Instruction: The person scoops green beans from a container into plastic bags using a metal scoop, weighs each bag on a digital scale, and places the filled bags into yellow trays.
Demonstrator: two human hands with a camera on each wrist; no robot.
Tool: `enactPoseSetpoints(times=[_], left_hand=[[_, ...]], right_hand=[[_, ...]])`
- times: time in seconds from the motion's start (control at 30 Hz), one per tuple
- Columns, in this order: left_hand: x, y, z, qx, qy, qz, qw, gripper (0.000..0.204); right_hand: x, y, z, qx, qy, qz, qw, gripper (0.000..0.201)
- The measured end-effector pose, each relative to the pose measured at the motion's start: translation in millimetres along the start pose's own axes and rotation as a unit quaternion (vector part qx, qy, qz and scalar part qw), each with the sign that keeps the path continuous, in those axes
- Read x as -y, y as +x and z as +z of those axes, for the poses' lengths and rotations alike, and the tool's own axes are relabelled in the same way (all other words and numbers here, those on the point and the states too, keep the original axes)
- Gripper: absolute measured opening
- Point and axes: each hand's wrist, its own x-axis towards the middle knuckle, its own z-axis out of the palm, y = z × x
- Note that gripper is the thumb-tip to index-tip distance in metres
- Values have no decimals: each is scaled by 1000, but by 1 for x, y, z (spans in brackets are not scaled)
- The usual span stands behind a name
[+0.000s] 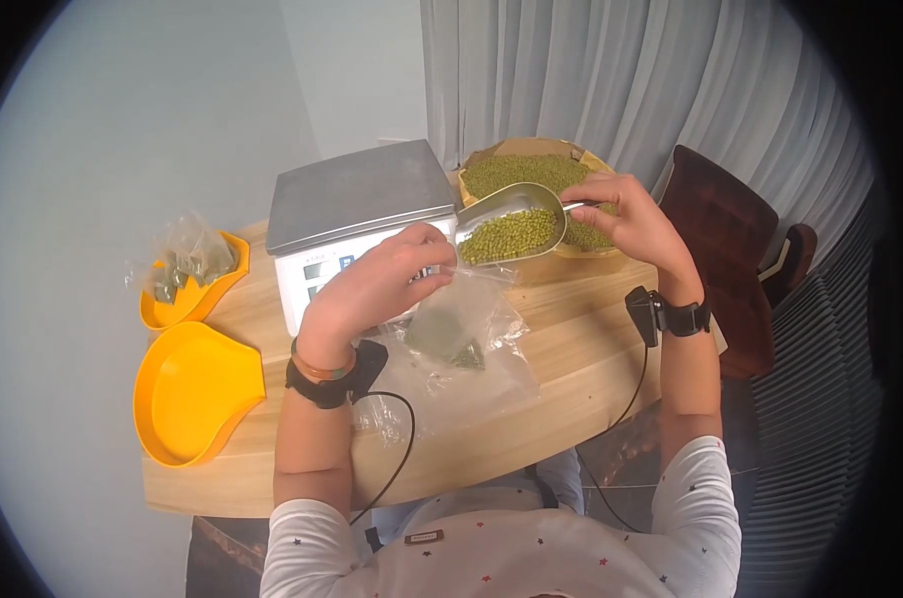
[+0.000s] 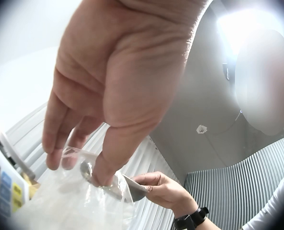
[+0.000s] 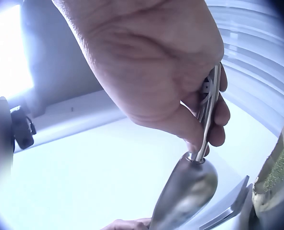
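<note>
The right hand [image 1: 626, 221], fingers curled closed, is gripping a metal scoop [image 1: 501, 206] of green beans [image 1: 511, 237] (quite a heap), right of the scale [image 1: 362, 194]. The left hand [image 1: 387, 281], partly open, is pinching a clear bag [image 1: 450, 324] near the scoop's front edge.

The right hand [image 1: 631, 217] grips a scoop [image 1: 526, 199] of green beans [image 1: 511, 237], its mouth toward eight o'clock, above a clear bag [image 1: 456, 324] the left hand [image 1: 387, 277] holds. From the middle of the bench [image 1: 561, 339], a scale [image 1: 362, 194] stands at eleven o'clock, a bean-filled bin [image 1: 541, 267] at one, yellow trays [image 1: 187, 399] at eight and ten.
</note>
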Motion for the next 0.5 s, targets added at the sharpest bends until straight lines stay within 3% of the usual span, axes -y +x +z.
enactPoseSetpoints(times=[0.07,0.17,0.37,0.47,0.5], left_hand=[[1,1,1,-12,0,18,1000,15],[-5,1,-3,12,-13,-17,1000,14],[-5,1,-5,4,-3,15,1000,15],[-1,-2,-4,-2,8,-1,1000,15],[0,-1,-4,-3,8,0,1000,15]], right_hand=[[25,0,1,5,-163,-80,983,19],[46,-3,11,24,-219,-76,972,19],[58,-3,12,-16,-264,-130,956,19],[42,2,-3,-53,-233,-100,966,18],[34,5,-10,-46,-244,-47,968,18]])
